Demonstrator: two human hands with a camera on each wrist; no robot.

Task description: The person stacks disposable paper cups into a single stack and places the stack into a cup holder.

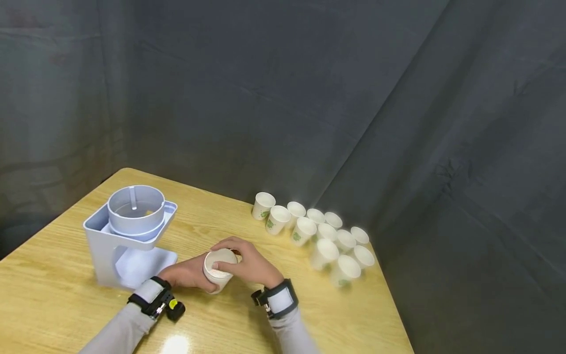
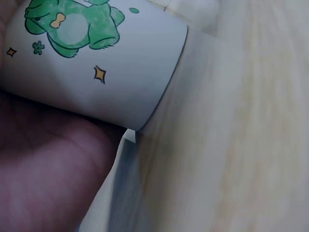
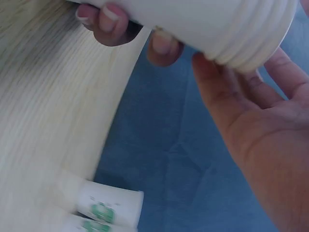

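A short stack of nested white paper cups point(image 1: 219, 260) tilts over the table between both hands, several rims showing at its mouth end in the right wrist view. My left hand point(image 1: 189, 274) grips the stack around its side; its fingertips point(image 3: 111, 19) wrap beneath the cups in the right wrist view. The right hand point(image 1: 249, 262) holds the rim end, its thumb reaching across the mouth and its other fingers around the far side. In the left wrist view, the lower cup wall point(image 2: 116, 77) carries a green cartoon animal and small orange stars.
A pale blue plastic stand point(image 1: 102, 255) with a round open cylinder point(image 1: 137, 223) on top stands to the left. Several upright paper cups point(image 1: 305, 230) are grouped at the table's back right. Dark cloth point(image 1: 274, 98) hangs behind the wooden table point(image 1: 212, 216).
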